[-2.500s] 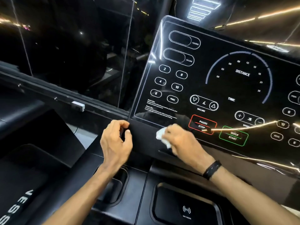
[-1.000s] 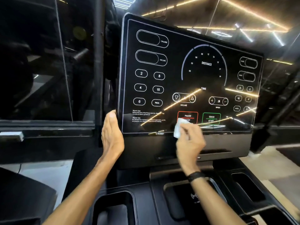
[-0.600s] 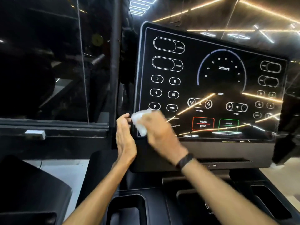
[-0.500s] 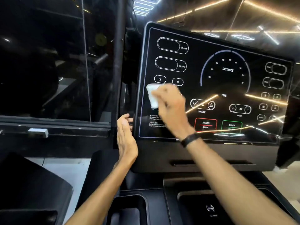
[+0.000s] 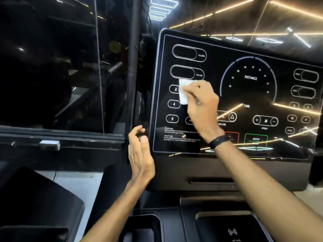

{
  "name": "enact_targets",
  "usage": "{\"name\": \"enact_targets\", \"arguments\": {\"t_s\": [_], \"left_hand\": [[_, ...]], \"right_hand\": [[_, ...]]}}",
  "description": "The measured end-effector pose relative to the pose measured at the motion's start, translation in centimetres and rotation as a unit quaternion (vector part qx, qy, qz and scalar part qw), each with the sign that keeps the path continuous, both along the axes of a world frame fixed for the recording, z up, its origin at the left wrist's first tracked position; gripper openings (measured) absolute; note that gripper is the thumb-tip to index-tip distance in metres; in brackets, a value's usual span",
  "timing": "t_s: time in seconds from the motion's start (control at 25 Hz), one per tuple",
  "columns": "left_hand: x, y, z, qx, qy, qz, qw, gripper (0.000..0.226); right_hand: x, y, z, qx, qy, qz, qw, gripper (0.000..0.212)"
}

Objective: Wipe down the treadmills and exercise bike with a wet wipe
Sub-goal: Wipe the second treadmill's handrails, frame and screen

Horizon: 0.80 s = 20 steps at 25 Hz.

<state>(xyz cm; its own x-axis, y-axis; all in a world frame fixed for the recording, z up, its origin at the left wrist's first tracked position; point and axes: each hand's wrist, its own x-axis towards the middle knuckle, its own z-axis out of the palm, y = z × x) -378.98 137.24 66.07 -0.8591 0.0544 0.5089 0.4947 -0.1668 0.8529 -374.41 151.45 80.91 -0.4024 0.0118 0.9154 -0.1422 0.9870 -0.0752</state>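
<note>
Right hand (image 5: 201,103) pinches a white folded wet wipe (image 5: 183,92) flat against the glossy black treadmill console panel (image 5: 244,95), left of frame centre, between the "2" key and the INCLINE readout. Left hand (image 5: 139,154), fingers loosely curled and holding nothing, hovers just beside the panel's lower left edge. Judged progress: early; only this console is under wiping, its right half, other treadmills and the bike apparently remaining.

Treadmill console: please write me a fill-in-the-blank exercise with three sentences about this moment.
1. The right hand presses a white ____ on the treadmill console.
2. The wipe lies just below the oval marked ____.
3. The left hand holds ____.

Missing words: wipe; INCLINE; nothing
</note>
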Motion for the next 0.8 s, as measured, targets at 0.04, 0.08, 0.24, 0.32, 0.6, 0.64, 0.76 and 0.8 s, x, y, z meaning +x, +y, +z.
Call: {"name": "enact_targets", "arguments": {"t_s": [0.04, 0.08, 0.24, 0.32, 0.6, 0.64, 0.76, 0.8], "left_hand": [[0.0, 0.0, 0.1, 0.004, 0.008, 0.005, 1.0, 0.038], [-0.1, 0.1, 0.3, 0.01, 0.02, 0.005, 1.0, 0.038], [-1.0, 0.2, 1.6, 0.019, 0.091, 0.023, 0.995, 0.044], [-0.8, 0.6, 2.6, 0.005, 0.125, 0.034, 0.992, 0.049], [-0.5, 0.7, 2.1, -0.038, 0.209, 0.089, 0.973, 0.054], [-0.6, 0.6, 2.1, -0.053, 0.228, 0.097, 0.967, 0.054], [-0.3, 0.6, 2.1, -0.111, 0.322, 0.131, 0.931, 0.053], [-0.2, 0.7, 2.0, -0.129, 0.365, 0.141, 0.911, 0.052]], "right_hand": [[0.3, -0.5, -1.8, -0.007, 0.0, -0.014, 1.0, 0.026], [1.2, -1.7, -4.7, 0.031, -0.041, 0.019, 0.999, 0.028], [5.4, -1.5, -8.8, 0.209, -0.206, 0.178, 0.939, 0.031], [4.8, 2.4, -4.9, 0.145, -0.134, 0.104, 0.975, 0.032], [6.5, -2.0, -12.4, 0.141, -0.12, 0.085, 0.979, 0.03], [7.0, -1.4, -12.1, 0.172, -0.171, 0.125, 0.962, 0.03], [6.0, 4.5, -5.6, 0.084, -0.092, 0.052, 0.991, 0.031], [5.6, 6.3, -3.1, 0.008, -0.008, -0.01, 1.0, 0.029]]}}
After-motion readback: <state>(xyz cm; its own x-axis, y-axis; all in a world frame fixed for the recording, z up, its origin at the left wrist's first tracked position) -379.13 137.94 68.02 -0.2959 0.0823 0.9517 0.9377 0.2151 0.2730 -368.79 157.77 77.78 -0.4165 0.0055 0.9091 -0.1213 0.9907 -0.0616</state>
